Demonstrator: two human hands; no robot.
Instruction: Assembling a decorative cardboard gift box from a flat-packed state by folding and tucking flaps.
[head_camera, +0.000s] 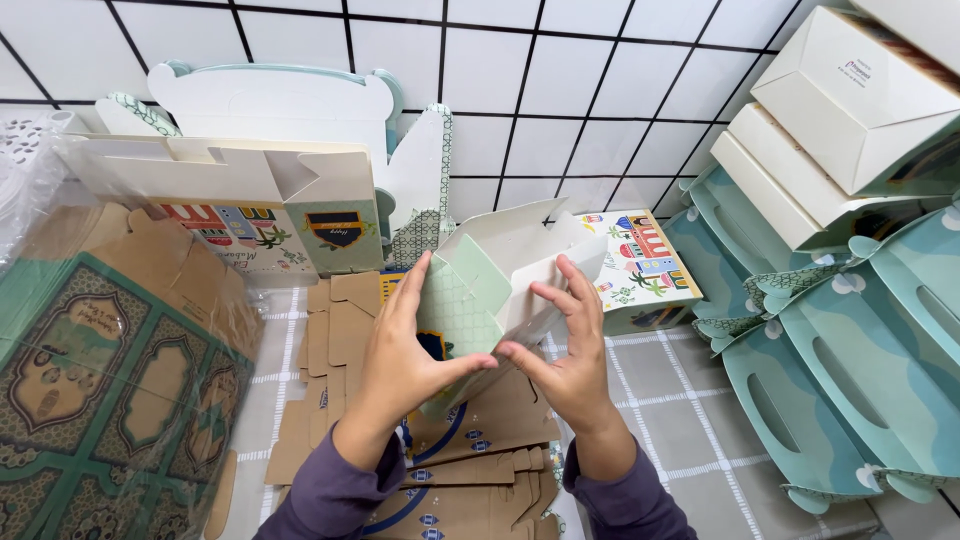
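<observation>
Mint greens, browns and white

The half-folded box (480, 290) is pale mint lattice outside, white inside; flat blanks (470, 440) are brown with blue trim; stacked carriers (850, 370) teal with white clouds; tabletop (680, 420) grey-checked; sleeves (330, 495) purple.

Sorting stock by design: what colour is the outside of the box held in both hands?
Pale mint green with a faint lattice pattern on the box, white inside; head view.
</observation>
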